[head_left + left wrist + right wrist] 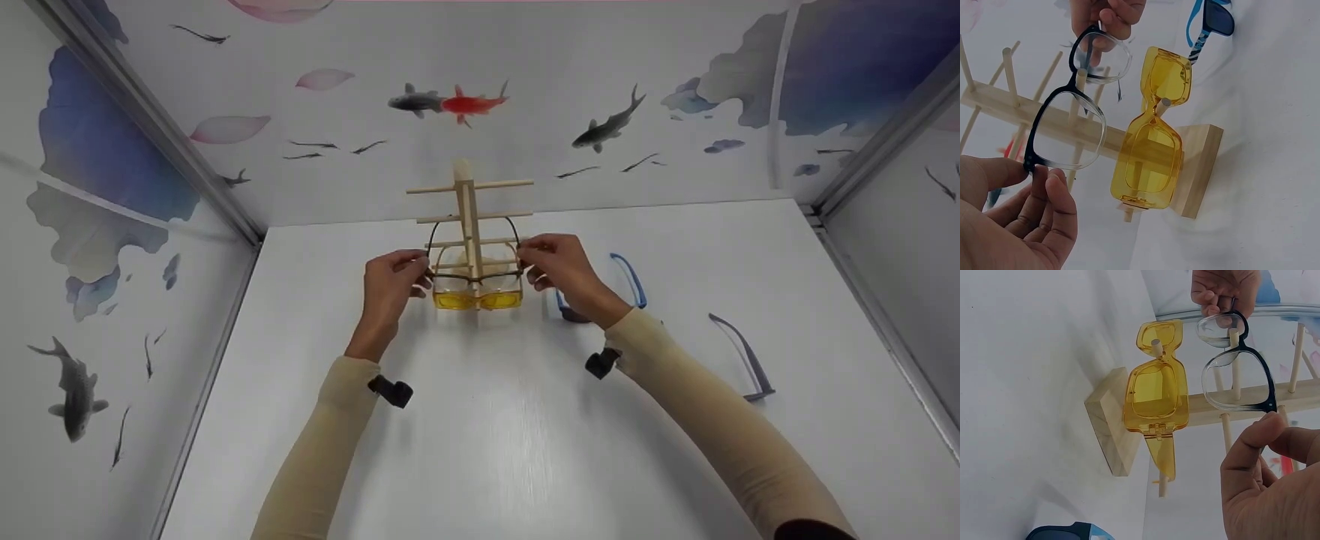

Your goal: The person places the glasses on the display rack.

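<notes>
Between my two hands is a pair of black and clear-rimmed glasses (1060, 90), level in front of a wooden rack (466, 202) with pegs on both sides. My left hand (391, 289) pinches one end of the frame by its hinge, thumb against fingers. At the other hinge my right hand (564, 270) pinches the frame the same way. In the wrist views a front peg shows at the bridge of these glasses; contact I cannot tell. Below them, yellow glasses (1151, 154) hang on the rack's lower pegs, just above its wooden base (1204, 163).
Blue-armed sunglasses (632, 279) lie on the white table (480, 450), partly behind my right hand. Further right lies a dark grey pair of glasses (754, 364), half hidden by my right forearm. Printed panels enclose the table behind and at both sides.
</notes>
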Demonstrator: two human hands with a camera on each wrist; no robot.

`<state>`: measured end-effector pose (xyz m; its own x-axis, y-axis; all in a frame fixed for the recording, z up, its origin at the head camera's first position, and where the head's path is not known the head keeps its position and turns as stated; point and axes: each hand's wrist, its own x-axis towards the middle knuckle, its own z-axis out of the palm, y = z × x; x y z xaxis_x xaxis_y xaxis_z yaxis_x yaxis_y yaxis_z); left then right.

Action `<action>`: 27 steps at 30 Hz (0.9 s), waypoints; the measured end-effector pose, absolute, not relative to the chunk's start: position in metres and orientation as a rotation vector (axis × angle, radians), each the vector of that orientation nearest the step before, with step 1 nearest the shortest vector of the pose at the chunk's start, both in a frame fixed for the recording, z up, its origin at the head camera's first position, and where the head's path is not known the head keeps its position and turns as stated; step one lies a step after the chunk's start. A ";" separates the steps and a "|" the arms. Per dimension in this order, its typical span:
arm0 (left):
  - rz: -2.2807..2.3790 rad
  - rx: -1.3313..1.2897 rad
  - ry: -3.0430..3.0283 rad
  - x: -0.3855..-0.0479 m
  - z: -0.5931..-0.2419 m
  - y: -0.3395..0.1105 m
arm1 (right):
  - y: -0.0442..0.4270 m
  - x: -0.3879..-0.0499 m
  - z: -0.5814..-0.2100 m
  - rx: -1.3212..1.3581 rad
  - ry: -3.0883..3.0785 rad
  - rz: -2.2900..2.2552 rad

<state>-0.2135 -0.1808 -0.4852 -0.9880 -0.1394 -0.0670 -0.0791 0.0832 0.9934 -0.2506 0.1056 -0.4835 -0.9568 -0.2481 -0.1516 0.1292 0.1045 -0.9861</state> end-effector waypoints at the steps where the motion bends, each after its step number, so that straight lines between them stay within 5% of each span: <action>1: -2.090 0.233 -2.275 -0.214 -0.486 -0.181 | 0.105 -0.251 -0.483 -0.117 2.108 -1.929; 27: -2.105 0.253 -2.298 -0.217 -0.491 -0.182 | 0.103 -0.251 -0.486 -0.128 2.119 -1.938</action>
<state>-0.2173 -0.1815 -0.4907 -0.9868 -0.1291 -0.0977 -0.1086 0.0803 0.9908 -0.2507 0.1032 -0.4856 -0.9607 -0.2422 -0.1354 0.1133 0.1031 -0.9882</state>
